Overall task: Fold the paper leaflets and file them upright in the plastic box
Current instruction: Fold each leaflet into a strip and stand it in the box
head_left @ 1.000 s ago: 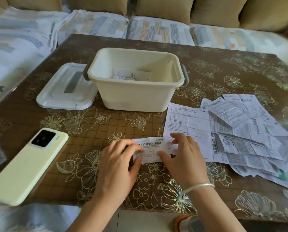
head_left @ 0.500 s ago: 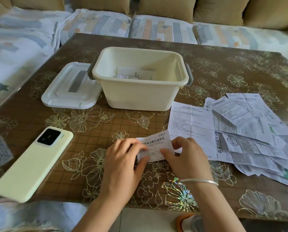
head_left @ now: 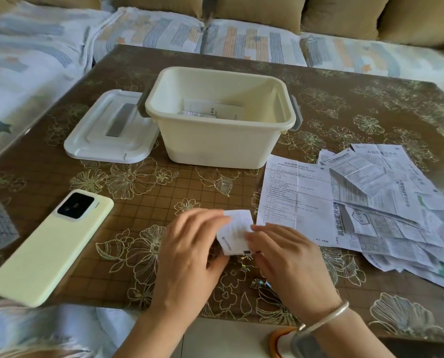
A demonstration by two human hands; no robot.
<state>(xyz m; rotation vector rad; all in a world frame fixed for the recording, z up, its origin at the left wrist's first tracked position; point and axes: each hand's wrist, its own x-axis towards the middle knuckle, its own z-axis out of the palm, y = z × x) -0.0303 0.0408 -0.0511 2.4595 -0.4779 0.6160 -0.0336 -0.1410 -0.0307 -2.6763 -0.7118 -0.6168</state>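
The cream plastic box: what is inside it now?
Inside the cream plastic box a few folded paper leaflets stand against the far wall. The near wall hides the floor of the box, so their exact number cannot be told.

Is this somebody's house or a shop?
Most likely a living room in a home. A tan sofa with patterned fabric covers wraps around a low brown table with gold flower print, and a pale yellow phone lies on it.
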